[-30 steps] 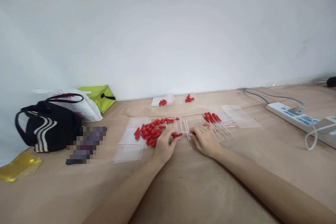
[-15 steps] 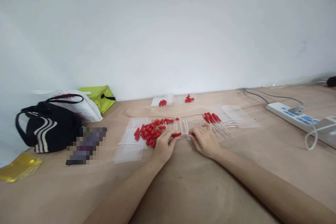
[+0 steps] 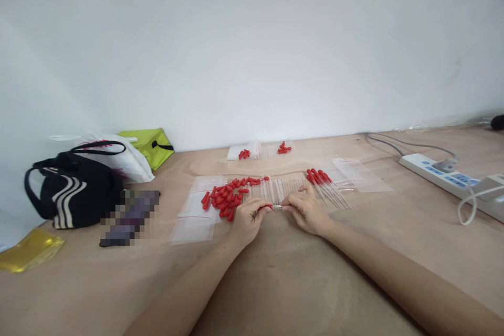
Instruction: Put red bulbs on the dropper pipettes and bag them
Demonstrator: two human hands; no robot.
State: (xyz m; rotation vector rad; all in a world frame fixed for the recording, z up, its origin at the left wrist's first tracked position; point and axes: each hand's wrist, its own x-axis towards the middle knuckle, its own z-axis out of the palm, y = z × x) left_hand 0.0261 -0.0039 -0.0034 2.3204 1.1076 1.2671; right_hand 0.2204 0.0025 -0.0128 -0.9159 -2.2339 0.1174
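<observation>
From my end, both forearms come up from the bottom edge and converge, bare and laid low over the table, so the two hands meet almost fingertip to fingertip. The left hand is curled with knuckles up, its thumb and forefinger pinched tight on a red cap that pokes out toward the other hand. The right hand mirrors it, its wrist angled inward and its fingers folded and nipped narrow around a clear tube. The tube's free end meets the cap in the small gap between the hands. I cannot tell whether the tube sits inside the cap or only touches it. Just beyond the left hand and slightly to its outer side lies a loose pile of red caps, partly on flat zip bags that spread further outward from that hand. Just past both sets of fingertips a row of bare tubes lies side by side. Beyond the right hand, on its outer side, finished droppers with red tops fan out on another clear bag. Well past both hands, near the wall, sit two small packets with a few red pieces. Far out from the right hand is a white power strip. Far out from the left hand sit a black striped bag and a green pouch.
</observation>
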